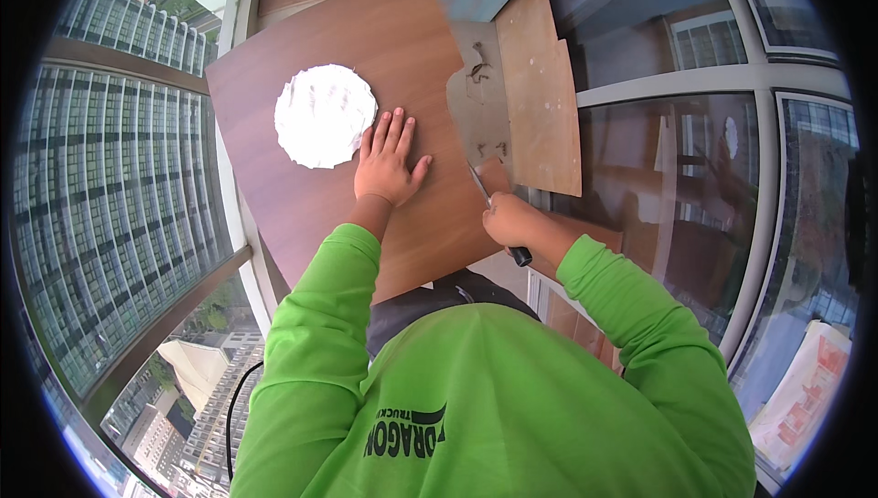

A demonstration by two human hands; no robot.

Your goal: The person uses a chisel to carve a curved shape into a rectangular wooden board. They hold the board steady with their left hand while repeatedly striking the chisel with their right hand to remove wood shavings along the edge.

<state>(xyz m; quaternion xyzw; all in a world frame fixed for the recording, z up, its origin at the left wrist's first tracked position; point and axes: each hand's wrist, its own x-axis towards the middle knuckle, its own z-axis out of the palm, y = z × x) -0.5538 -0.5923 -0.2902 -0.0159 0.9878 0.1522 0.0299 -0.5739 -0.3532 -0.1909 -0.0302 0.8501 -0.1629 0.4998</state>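
Left hand [387, 164] flat and open pinning the brown laminate sheet [366, 132] mid-frame, right hand [512, 222] gripping the utility knife [494, 210] at its edge — I'd keep that pressure firm and the blade angle low.

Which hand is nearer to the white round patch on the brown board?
Left. The left hand lies flat on the brown board, fingertips at the white round patch; the right hand holds a knife at the board's right edge.

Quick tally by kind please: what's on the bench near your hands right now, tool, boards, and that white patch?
Brown laminate board, left hand flat on it: 1
White round patch on that board: 1
Bare plywood piece to the right: 1
Hand saw, gripped by right hand at the board's right edge: 1
Total: 4 things
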